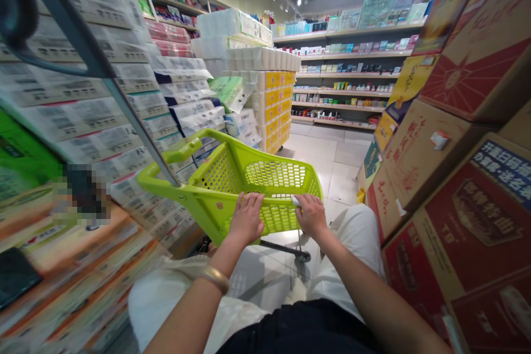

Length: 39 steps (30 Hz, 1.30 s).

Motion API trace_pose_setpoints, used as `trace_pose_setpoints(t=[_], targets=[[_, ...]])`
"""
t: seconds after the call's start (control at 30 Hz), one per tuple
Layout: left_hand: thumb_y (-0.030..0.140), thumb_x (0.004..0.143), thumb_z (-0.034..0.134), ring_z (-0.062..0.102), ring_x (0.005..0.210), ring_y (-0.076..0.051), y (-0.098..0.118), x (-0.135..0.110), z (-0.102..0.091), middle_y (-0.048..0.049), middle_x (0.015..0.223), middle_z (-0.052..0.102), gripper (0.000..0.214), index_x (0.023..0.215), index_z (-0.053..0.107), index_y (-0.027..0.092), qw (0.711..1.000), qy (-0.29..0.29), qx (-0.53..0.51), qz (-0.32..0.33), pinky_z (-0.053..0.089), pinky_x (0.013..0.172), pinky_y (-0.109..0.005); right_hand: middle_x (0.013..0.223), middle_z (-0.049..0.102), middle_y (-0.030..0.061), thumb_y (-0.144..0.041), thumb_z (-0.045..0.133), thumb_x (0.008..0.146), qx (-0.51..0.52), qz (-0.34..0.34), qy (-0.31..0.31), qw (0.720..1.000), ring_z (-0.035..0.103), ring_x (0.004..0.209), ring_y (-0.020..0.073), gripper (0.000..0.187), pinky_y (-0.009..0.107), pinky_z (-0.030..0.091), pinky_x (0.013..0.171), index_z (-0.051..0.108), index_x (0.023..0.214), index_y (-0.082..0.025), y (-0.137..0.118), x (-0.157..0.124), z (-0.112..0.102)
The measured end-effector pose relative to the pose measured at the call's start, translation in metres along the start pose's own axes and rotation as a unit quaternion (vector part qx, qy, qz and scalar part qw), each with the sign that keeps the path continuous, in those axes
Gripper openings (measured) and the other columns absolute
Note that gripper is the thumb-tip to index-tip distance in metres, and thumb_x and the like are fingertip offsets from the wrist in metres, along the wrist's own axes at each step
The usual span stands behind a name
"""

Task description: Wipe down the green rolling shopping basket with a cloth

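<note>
1. A person grips a lime-green shopping cart (215,177) in a store aisle, with the left hand (247,220) and right hand (312,217) both on the cart's near rim.
2. The fingers (251,200) of each hand curl over that rim, pressed together. A white scrap (295,201) peeks out at the right fingertips (too small to identify).
3. Left of the cart stand tissue packs (83,121); right of it, red cartons (468,232); beyond it, shelves (344,74).
4. No goods show through the cart's mesh, so nothing appears gathered yet.
</note>
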<state>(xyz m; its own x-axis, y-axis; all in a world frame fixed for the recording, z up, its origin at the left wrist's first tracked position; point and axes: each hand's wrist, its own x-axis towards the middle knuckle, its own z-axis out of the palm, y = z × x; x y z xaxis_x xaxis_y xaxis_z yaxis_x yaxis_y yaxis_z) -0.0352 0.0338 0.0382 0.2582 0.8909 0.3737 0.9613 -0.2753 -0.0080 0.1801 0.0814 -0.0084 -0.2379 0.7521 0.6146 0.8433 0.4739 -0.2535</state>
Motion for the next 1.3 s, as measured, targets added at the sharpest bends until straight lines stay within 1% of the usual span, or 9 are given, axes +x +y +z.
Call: trace_pose_setpoints(t=[0.1, 0.23, 0.5, 0.67, 0.8, 0.9, 1.03, 1.2, 1.3], targets=[[0.021, 0.070, 0.055, 0.038, 0.129, -0.027, 0.001, 0.003, 0.002, -0.0111, 0.131, 0.051, 0.067, 0.135, 0.041, 0.016, 1.000, -0.001, -0.001, -0.004, 0.010, 0.119, -0.046, 0.096, 0.063, 0.0066, -0.013, 0.050, 0.080, -0.003, 0.035, 0.019, 0.999, 0.050, 0.094, 0.0223, 0.030, 0.034, 0.033, 0.088, 0.063, 0.106, -0.019, 0.001, -0.002, 0.002], [0.023, 0.070, 0.056, 0.037, 0.129, -0.027, 0.002, 0.006, 0.004, -0.0119, 0.131, 0.051, 0.067, 0.134, 0.041, 0.014, 1.000, -0.006, 0.004, -0.009, 0.009, 0.120, -0.046, 0.093, 0.063, 0.0077, -0.016, 0.051, 0.081, -0.021, 0.076, 0.016, 0.997, 0.050, 0.091, 0.0242, 0.025, 0.037, 0.032, 0.087, 0.065, 0.101, -0.019, -0.020, 0.008, 0.009], [0.020, 0.070, 0.054, 0.038, 0.129, -0.027, -0.003, 0.010, 0.002, -0.0113, 0.130, 0.052, 0.065, 0.133, 0.041, 0.014, 1.000, -0.014, 0.011, -0.005, 0.011, 0.119, -0.046, 0.090, 0.064, 0.0072, -0.021, 0.050, 0.086, -0.034, -0.036, -0.101, 0.994, 0.052, 0.085, 0.0238, 0.023, 0.035, 0.033, 0.076, 0.063, 0.105, -0.023, -0.069, 0.042, 0.016], [0.020, 0.070, 0.054, 0.037, 0.129, -0.026, -0.013, 0.012, 0.002, -0.0106, 0.131, 0.051, 0.064, 0.133, 0.043, 0.015, 1.000, -0.015, -0.002, 0.013, 0.011, 0.120, -0.044, 0.098, 0.064, 0.0062, -0.017, 0.051, 0.084, -0.030, -0.080, -0.079, 0.993, 0.052, 0.089, 0.0225, 0.028, 0.034, 0.034, 0.080, 0.061, 0.110, -0.021, -0.035, 0.028, 0.006], [0.020, 0.070, 0.054, 0.038, 0.129, -0.026, -0.014, 0.014, 0.003, -0.0104, 0.131, 0.052, 0.063, 0.131, 0.044, 0.015, 1.000, -0.017, -0.009, 0.014, 0.012, 0.120, -0.044, 0.097, 0.063, 0.0073, -0.014, 0.049, 0.083, -0.043, -0.047, -0.066, 0.996, 0.052, 0.089, 0.0218, 0.032, 0.032, 0.034, 0.080, 0.061, 0.113, -0.018, 0.004, 0.010, -0.005], [0.021, 0.070, 0.054, 0.038, 0.128, -0.027, -0.011, 0.017, 0.003, -0.0109, 0.130, 0.052, 0.062, 0.131, 0.044, 0.014, 1.000, -0.013, -0.009, 0.009, 0.012, 0.120, -0.046, 0.098, 0.064, 0.0079, -0.013, 0.048, 0.083, -0.051, -0.006, -0.072, 0.996, 0.051, 0.090, 0.0219, 0.033, 0.032, 0.034, 0.080, 0.062, 0.113, -0.018, 0.013, 0.005, -0.010], [0.021, 0.070, 0.055, 0.038, 0.129, -0.027, -0.008, 0.019, 0.005, -0.0116, 0.130, 0.052, 0.063, 0.131, 0.043, 0.014, 1.000, -0.013, -0.006, 0.003, 0.011, 0.120, -0.046, 0.100, 0.064, 0.0075, -0.016, 0.047, 0.085, -0.047, 0.021, -0.104, 0.993, 0.052, 0.092, 0.0223, 0.030, 0.033, 0.033, 0.080, 0.062, 0.111, -0.019, -0.010, 0.018, -0.007], [0.021, 0.070, 0.056, 0.038, 0.129, -0.027, -0.008, 0.022, 0.008, -0.0118, 0.130, 0.052, 0.064, 0.132, 0.041, 0.014, 1.000, -0.017, 0.004, 0.004, 0.012, 0.119, -0.047, 0.104, 0.064, 0.0071, -0.021, 0.048, 0.087, -0.036, -0.022, -0.163, 0.986, 0.053, 0.096, 0.0224, 0.026, 0.034, 0.034, 0.082, 0.061, 0.110, -0.021, -0.057, 0.049, 0.007], [0.020, 0.069, 0.055, 0.038, 0.128, -0.027, -0.011, 0.023, 0.008, -0.0120, 0.129, 0.052, 0.064, 0.132, 0.042, 0.014, 1.000, -0.020, 0.006, 0.007, 0.013, 0.119, -0.047, 0.104, 0.065, 0.0072, -0.022, 0.048, 0.088, -0.032, -0.052, -0.171, 0.983, 0.054, 0.095, 0.0221, 0.027, 0.034, 0.035, 0.082, 0.060, 0.111, -0.020, -0.063, 0.056, 0.010]])
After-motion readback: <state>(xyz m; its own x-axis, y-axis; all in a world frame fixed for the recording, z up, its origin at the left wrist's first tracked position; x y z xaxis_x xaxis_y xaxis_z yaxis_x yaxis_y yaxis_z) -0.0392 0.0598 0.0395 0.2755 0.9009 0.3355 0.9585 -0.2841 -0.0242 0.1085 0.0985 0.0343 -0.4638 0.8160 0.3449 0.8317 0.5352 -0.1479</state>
